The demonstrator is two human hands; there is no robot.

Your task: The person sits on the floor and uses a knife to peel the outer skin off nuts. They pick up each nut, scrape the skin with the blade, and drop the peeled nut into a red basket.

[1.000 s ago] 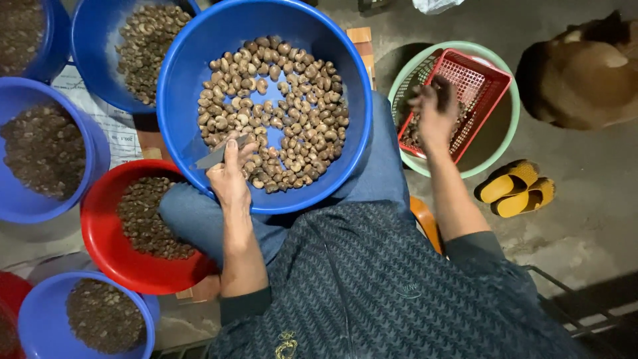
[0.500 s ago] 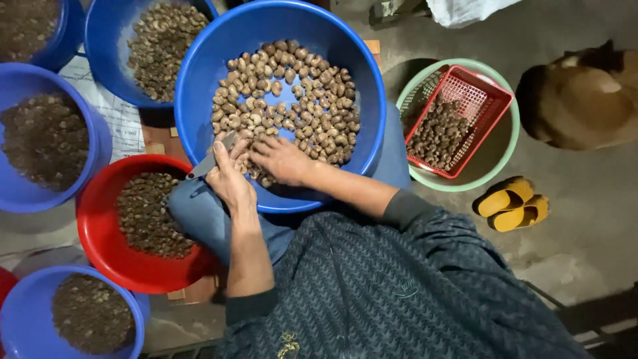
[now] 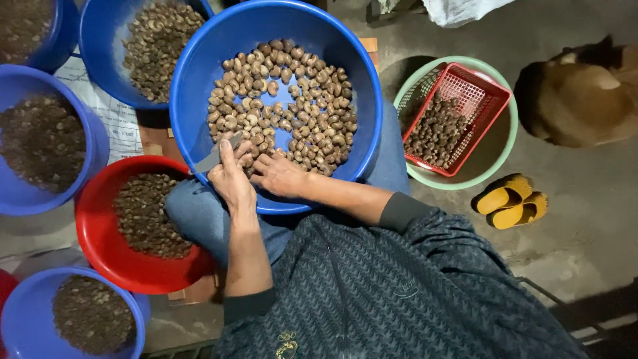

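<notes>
Fingers of the left hand gripped a small knife; the right hand pinched among nuts at the blue basin's six o'clock. Best lift one only.

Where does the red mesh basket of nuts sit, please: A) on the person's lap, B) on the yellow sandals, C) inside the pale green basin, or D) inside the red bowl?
C: the red mesh basket rests tilted inside the pale green basin, right of the big blue bowl.

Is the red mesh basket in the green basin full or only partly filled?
Partly filled: the red mesh plastic basket holds brown nuts only at its lower-left end; its upper-right mesh is bare.
</notes>
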